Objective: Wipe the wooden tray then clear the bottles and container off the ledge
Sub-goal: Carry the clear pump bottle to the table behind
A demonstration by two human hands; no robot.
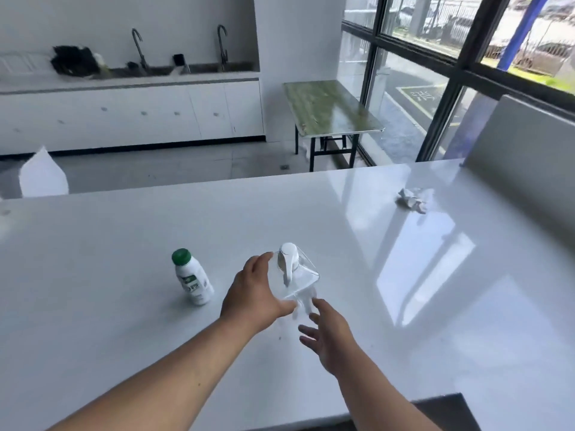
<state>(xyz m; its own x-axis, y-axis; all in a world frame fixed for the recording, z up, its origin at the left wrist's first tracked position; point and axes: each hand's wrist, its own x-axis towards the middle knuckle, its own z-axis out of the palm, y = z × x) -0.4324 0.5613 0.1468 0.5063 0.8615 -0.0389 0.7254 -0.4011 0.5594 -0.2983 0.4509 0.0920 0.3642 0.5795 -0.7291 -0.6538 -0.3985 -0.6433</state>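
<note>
**Two hands close in on a clear jug**

A clear jug (297, 276) with a white lid stands near the middle of the white table (435, 290). It looks like see-through plastic, so I think it is light, stiff and a bit slippery. It seems empty, but I cannot tell for sure.

The left hand (253, 295) is spread wide and curves around the jug's left side, touching it or nearly so. The right hand (329, 337) is spread too, just below the jug, holding nothing yet.

The jug stands upright, its long way going up and down. The white lid handle hangs down the side facing us.

A good hold would be both palms on its sides, low down.

A small white bottle (193, 279) with a green cap stands to the left, upright, apart from the hands. A crumpled tissue (412, 199) lies far off to the right.
</note>
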